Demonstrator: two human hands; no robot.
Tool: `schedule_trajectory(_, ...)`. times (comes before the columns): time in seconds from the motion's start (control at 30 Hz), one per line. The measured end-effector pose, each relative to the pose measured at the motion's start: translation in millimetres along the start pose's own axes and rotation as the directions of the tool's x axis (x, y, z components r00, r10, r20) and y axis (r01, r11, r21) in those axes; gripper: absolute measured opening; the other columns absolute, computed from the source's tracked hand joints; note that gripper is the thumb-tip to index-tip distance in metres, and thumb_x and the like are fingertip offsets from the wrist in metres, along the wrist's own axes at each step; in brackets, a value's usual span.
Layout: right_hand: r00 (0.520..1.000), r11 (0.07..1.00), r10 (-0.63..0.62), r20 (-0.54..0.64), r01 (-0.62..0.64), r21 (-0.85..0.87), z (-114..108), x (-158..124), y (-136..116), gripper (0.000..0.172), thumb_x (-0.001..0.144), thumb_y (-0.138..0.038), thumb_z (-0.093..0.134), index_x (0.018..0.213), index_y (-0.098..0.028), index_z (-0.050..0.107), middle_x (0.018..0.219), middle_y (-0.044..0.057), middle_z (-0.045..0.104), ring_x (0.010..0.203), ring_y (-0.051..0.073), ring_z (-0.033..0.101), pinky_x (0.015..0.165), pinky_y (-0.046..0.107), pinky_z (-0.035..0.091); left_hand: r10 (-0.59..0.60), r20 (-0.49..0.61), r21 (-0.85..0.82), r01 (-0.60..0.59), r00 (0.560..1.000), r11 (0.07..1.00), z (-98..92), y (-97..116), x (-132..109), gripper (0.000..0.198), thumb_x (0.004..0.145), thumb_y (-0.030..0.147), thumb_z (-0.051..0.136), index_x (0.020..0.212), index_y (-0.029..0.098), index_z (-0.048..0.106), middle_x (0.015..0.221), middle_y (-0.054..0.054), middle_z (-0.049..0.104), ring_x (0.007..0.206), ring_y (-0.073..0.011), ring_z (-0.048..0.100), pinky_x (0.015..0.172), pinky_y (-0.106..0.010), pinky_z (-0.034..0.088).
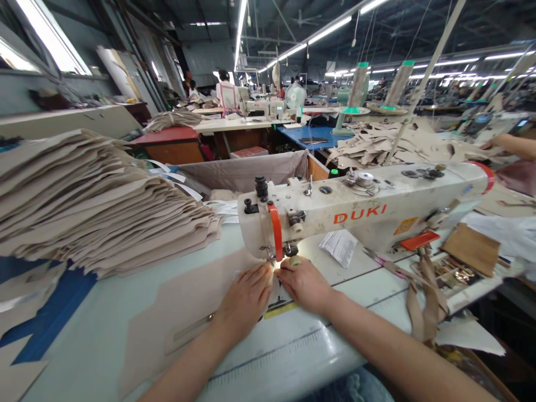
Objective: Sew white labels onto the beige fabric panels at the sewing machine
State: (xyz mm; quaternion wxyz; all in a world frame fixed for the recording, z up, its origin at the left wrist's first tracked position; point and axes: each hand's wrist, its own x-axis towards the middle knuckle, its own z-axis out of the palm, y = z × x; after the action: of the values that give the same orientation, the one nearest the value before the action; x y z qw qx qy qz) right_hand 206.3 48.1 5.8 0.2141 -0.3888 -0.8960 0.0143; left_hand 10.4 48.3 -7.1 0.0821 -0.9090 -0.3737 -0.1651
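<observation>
A white sewing machine [314,209] with orange DUKI lettering stands across the table, its lamp lit at the needle. My left hand [245,293] lies with fingers stretched flat on a beige fabric panel [167,312], fingertips just left of the presser foot [273,261]. Close to the right side of the foot, my right hand [304,285] has its fingers bent and pressed together; what they pinch is hidden. Both sets of fingertips nearly meet at the needle, and they cover the fabric edge there. The panel spreads leftward over the pale table [318,340].
A tall stack of beige fabric pieces [104,206] stands at left. Behind the machine is a cloth-lined bin [251,170]. On the right lie a small white packet [338,247], pink-handled scissors [387,265], fabric strips [425,301] and a parts tray [460,279]. Another person's arm [517,145] reaches in.
</observation>
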Motion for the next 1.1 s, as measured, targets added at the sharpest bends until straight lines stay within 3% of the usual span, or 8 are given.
schedule_trajectory(0.13, 1.0, 1.0, -0.001, -0.015, 0.001, -0.03, 0.4, -1.1, 0.0, 0.021, 0.094, -0.018, 0.048, 0.084, -0.014, 0.066, 0.085, 0.008, 0.064, 0.082, 0.021, 0.053, 0.073, 0.032, 0.04, -0.022, 0.061, 0.0, 0.022, 0.998, 1.0, -3.9, -5.3, 8.4, 0.035, 0.095, 0.022, 0.034, 0.118, 0.013, 0.059, 0.117, -0.012, 0.067, 0.109, -0.0241, 0.062, 0.093, -0.043, 0.051)
schedule_trajectory(0.33, 0.999, 1.0, 0.008, -0.045, -0.009, -0.028, 2.0, -6.5, 1.7, 0.017, 0.092, -0.017, 0.051, 0.084, -0.015, 0.066, 0.082, 0.006, 0.064, 0.082, 0.021, 0.053, 0.076, 0.031, 0.041, -0.072, 0.062, -0.02, 0.073, 0.995, 0.997, -1.6, -8.3, 13.4, 0.033, 0.095, 0.022, 0.035, 0.117, 0.015, 0.06, 0.117, -0.012, 0.067, 0.111, -0.0237, 0.06, 0.095, -0.043, 0.048)
schedule_trajectory(0.47, 0.991, 1.0, -0.01, -0.133, 0.009, -0.008, 3.8, -12.5, 1.9, 0.017, 0.092, -0.017, 0.05, 0.088, -0.016, 0.067, 0.082, 0.007, 0.064, 0.079, 0.02, 0.054, 0.075, 0.031, 0.042, -0.13, 0.119, -0.023, 0.134, 0.984, 0.991, -6.7, -3.3, -6.3, 0.036, 0.094, 0.023, 0.038, 0.125, 0.016, 0.055, 0.129, -0.011, 0.061, 0.118, -0.0229, 0.057, 0.099, -0.043, 0.046)
schedule_trajectory(0.6, 0.978, 0.997, -0.06, -0.201, 0.07, 0.044, 3.1, -15.3, -5.0, 0.02, 0.093, -0.016, 0.046, 0.093, -0.015, 0.067, 0.083, 0.009, 0.064, 0.078, 0.02, 0.054, 0.074, 0.032, 0.043, -0.094, 0.178, -0.035, 0.102, 0.98, 0.994, -21.4, 11.4, -39.8, 0.041, 0.093, 0.023, 0.04, 0.132, 0.016, 0.05, 0.137, -0.01, 0.054, 0.124, -0.0213, 0.053, 0.102, -0.043, 0.045)
schedule_trajectory(0.77, 0.979, 0.973, -0.187, -0.084, 0.196, 0.12, 0.7, -11.8, -22.3, 0.018, 0.093, -0.019, 0.048, 0.1, -0.016, 0.064, 0.086, 0.009, 0.063, 0.083, 0.021, 0.053, 0.077, 0.033, 0.044, -0.067, 0.219, -0.023, 0.074, 0.974, 0.997, -33.4, 26.6, -59.7, 0.042, 0.093, 0.023, 0.042, 0.134, 0.018, 0.048, 0.138, -0.009, 0.053, 0.126, -0.0208, 0.051, 0.105, -0.043, 0.042)
schedule_trajectory(0.97, 0.991, 0.985, -0.136, -0.019, 0.137, 0.102, 1.6, -9.3, -25.2, 0.019, 0.093, -0.018, 0.048, 0.1, -0.016, 0.065, 0.089, 0.009, 0.062, 0.087, 0.022, 0.051, 0.08, 0.034, 0.045, -0.074, 0.213, -0.067, 0.09, 0.974, 0.994, -37.2, 25.8, -57.2, 0.043, 0.091, 0.02, 0.043, 0.133, 0.023, 0.049, 0.139, -0.006, 0.053, 0.126, -0.0202, 0.05, 0.105, -0.043, 0.041)
schedule_trajectory(1.1, 0.993, 0.987, -0.113, -0.032, 0.116, 0.115, 2.9, -10.7, -22.2, 0.02, 0.092, -0.017, 0.048, 0.102, -0.016, 0.065, 0.093, 0.009, 0.062, 0.09, 0.022, 0.051, 0.083, 0.034, 0.045, -0.096, 0.186, -0.013, 0.1, 0.978, 0.995, -40.0, 31.3, -62.0, 0.042, 0.091, 0.031, 0.047, 0.133, 0.023, 0.051, 0.143, -0.007, 0.048, 0.131, -0.0254, 0.044, 0.106, -0.048, 0.04)
